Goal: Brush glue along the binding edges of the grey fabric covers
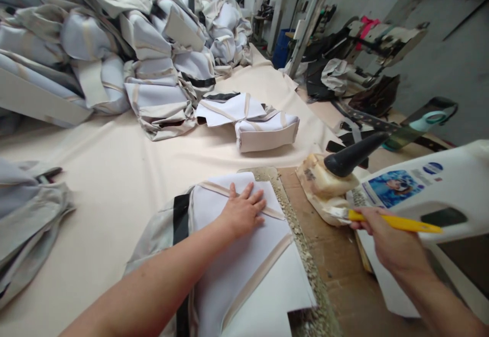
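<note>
My left hand [244, 209] lies flat, fingers spread, on a white fabric panel [225, 260] with beige tape strips. Grey cloth and a black band [181, 219] join the panel on its left side. The panel's right edge rests on a board [290, 209] crusted with dried glue-like bits. In my right hand [385, 240] is a paintbrush [405, 222] with a yellow handle, held level. Its pale bristles touch or lie close to the lip of a cut-open plastic container [321, 179], which has a black handle-like piece [353, 156] sticking up out of it.
Many similar white and grey sewn pieces [148, 36] are heaped at the back left. One folded piece [267, 133] lies ahead of my left hand. A large white jug [469, 184] lies at the right. Behind it are a bottle [420, 125] and a sewing machine [397, 41].
</note>
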The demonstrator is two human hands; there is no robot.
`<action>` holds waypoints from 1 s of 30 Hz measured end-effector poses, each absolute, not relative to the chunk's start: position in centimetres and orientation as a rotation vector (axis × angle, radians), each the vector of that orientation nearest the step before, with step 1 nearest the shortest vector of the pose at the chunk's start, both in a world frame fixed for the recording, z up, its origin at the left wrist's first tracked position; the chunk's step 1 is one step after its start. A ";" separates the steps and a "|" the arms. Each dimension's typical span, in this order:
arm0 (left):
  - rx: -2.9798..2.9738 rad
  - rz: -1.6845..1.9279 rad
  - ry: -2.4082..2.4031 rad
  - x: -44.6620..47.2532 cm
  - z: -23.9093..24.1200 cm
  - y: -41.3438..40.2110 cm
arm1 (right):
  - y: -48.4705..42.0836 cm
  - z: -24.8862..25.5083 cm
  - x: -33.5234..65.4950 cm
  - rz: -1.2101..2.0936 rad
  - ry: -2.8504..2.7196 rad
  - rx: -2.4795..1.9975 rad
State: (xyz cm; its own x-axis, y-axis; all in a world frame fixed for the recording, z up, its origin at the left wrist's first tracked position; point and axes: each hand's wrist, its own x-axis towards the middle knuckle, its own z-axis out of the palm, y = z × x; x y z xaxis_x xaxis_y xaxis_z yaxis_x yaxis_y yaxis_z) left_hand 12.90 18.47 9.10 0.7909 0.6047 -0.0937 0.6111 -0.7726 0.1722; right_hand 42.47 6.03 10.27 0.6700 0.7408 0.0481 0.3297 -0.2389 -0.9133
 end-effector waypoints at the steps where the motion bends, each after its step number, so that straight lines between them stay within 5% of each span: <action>1: 2.790 -0.042 0.948 12.9 9.1 18.4 | 7.3 10.6 40.8 0.551 -0.840 -1.832; 10: 2.770 0.002 0.957 12.6 8.9 18.3 | 18.3 9.6 32.1 0.718 -1.147 -1.749; 30: 2.766 0.044 0.932 12.4 8.2 18.4 | 17.4 10.3 32.6 0.757 -1.287 -1.932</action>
